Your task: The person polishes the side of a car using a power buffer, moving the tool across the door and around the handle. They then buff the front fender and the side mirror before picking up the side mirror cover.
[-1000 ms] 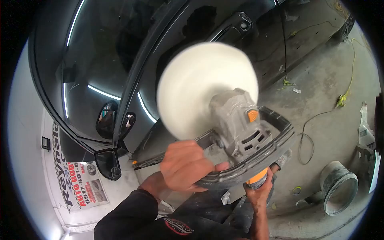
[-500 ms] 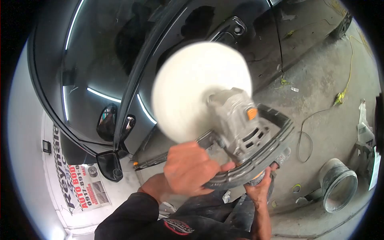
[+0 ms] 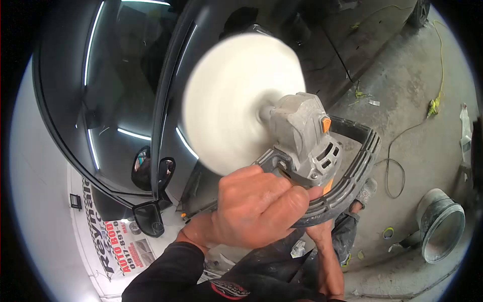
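Observation:
A car polisher with a grey head [image 3: 299, 131] and a white round pad [image 3: 236, 100], blurred by spin, is held in front of the dark car door. My left hand [image 3: 261, 204] is closed around the black loop handle [image 3: 347, 194] at its near left side, with the thumb across it. Below the handle, my right hand [image 3: 320, 229] is at the rear body of the polisher; its fingers are mostly hidden behind the handle. The pad overlaps the glossy door panel in this view.
The car's side mirror [image 3: 149, 219] juts out at lower left, near a printed banner [image 3: 126, 246]. A yellow cord connector [image 3: 433, 106] and cable lie on the concrete floor [image 3: 392, 85]. At right a dusty bucket-like container [image 3: 441, 226] lies on its side.
The polisher and its spinning pad have shifted slightly up and left relative to the car. My left hand moves along with the handle, and more of my right hand is now hidden.

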### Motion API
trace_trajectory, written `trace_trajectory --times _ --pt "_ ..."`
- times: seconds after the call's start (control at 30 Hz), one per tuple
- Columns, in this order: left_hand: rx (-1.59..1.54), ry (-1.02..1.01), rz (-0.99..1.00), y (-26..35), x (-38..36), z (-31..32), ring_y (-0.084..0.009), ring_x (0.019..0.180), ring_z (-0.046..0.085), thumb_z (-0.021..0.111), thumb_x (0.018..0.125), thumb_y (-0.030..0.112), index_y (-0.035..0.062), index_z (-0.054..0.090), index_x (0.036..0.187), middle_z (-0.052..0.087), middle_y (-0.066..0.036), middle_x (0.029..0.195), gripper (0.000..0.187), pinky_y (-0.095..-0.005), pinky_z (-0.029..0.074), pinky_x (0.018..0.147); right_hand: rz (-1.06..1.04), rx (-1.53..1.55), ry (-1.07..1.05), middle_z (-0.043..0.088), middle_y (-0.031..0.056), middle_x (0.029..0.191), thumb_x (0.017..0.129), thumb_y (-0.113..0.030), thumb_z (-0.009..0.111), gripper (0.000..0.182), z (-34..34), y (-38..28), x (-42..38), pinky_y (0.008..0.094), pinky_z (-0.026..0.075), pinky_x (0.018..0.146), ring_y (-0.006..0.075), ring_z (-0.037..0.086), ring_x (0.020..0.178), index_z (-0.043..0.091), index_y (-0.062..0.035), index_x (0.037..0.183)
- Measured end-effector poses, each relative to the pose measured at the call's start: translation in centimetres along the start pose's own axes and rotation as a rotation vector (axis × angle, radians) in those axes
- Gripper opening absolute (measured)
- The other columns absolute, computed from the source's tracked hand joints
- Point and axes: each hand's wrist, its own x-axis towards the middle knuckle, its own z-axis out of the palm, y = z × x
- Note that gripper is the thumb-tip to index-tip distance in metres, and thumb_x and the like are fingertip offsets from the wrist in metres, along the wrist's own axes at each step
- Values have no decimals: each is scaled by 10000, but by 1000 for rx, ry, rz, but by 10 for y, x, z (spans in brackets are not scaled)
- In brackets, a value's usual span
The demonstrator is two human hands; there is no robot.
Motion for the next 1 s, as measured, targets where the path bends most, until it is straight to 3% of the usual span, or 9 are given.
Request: trace_trajectory --times 0.27,0.5,0.67,0.73,0.77,0.83,0.93,1.0 --pt "3 -111 -95 12 -2 -7 -140 479 466 837 697 66 61 617 766 464 18 584 230 -296 320 459 -52 -45 -112 691 161 1156 664 -104 890 789 -13 -1 -10 374 515 937 244 680 1078 465 -19 1323" --pt "-79 -39 -69 7 21 -5 -157 478 474 843 711 81 70 578 734 463 -2 578 266 -295 325 462 22 55 -44 683 141 1157 627 -62 884 836 -24 -13 -10 370 517 934 236 673 1069 444 -33 1338" --pt "-125 78 -80 6 42 -14 -169 475 470 846 711 92 83 522 692 446 -18 573 325 -307 328 459 21 -137 33 697 165 1138 584 -42 888 878 -48 -72 -9 377 520 933 269 687 1069 439 -44 1338" --pt "-105 85 -94 5 45 -25 -200 477 489 870 663 89 52 617 728 496 -33 581 264 -315 368 466 10 -194 53 708 185 1119 611 -63 883 841 -54 -101 -11 391 529 918 304 694 1078 445 -35 1328" --pt "-95 87 -99 4 46 -31 -216 479 499 882 639 88 36 665 747 520 -40 586 248 -320 388 469 1 -195 64 700 170 1108 627 -60 866 802 -55 -111 -12 379 523 911 272 684 1054 449 -32 1312" --pt "-113 191 -108 1 45 -37 -196 465 479 883 659 120 49 622 738 492 -31 578 282 -313 349 455 -14 -204 85 683 141 1086 659 -53 832 726 -58 -126 -14 355 511 897 206 665 1007 458 -26 1280" --pt "-180 285 -143 -4 25 -47 -197 455 485 854 624 90 36 614 716 504 -44 570 263 -307 354 442 19 -300 37 704 234 1096 687 -120 860 849 -69 -140 -24 395 540 897 354 703 1053 408 -24 1399" --pt "-214 334 -176 -8 3 -51 -198 457 499 835 604 71 25 616 710 521 -55 570 247 -304 368 440 -47 -396 24 701 241 1095 695 -130 863 868 -70 -153 -30 402 546 884 368 702 1043 395 -25 1419"
